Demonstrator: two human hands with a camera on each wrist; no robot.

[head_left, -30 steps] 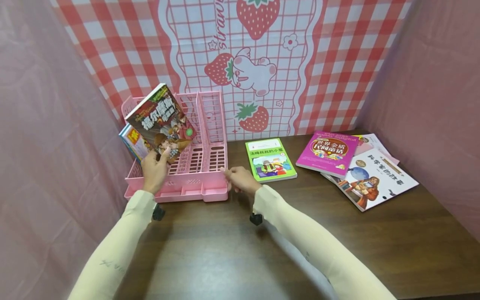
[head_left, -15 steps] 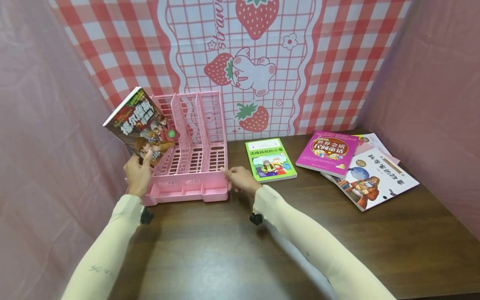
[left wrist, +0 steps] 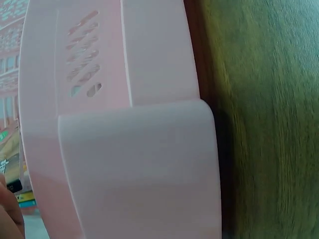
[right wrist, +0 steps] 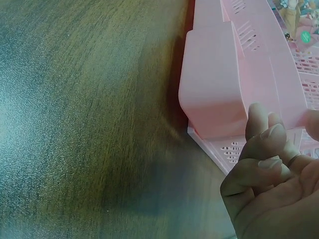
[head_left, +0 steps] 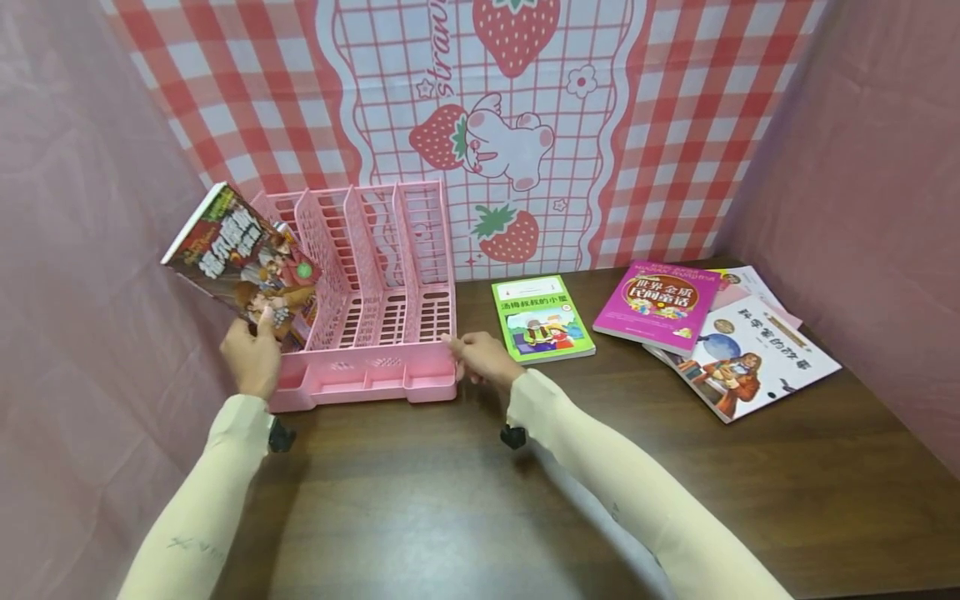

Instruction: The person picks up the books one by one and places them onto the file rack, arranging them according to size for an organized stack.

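My left hand (head_left: 252,357) grips the lower edge of a dark-covered comic-style book (head_left: 247,258), thumb on the front cover. The book leans to the left over the leftmost slot of a pink plastic book rack (head_left: 382,367). Behind it, part of another colourful book (head_left: 306,312) shows in that slot. At the rack's front right corner my right hand (head_left: 483,357) pinches the rim; in the right wrist view the thumb (right wrist: 313,123) lies on the rack's edge and the other fingers are curled. Only a fingertip of the left hand (left wrist: 9,211) shows in the left wrist view.
A green book (head_left: 543,321) lies flat just right of the rack. Farther right, a magenta book (head_left: 656,308) overlaps a white book (head_left: 750,358) and others under it. Pink cloth (head_left: 97,333) hangs at the left, close to the held book, and a checked strawberry cloth (head_left: 517,150) hangs behind.
My left hand has carried the dark book leftward, from over the rack's middle to its left end, uncovering the slots between. The right hand and the rack have stayed put.
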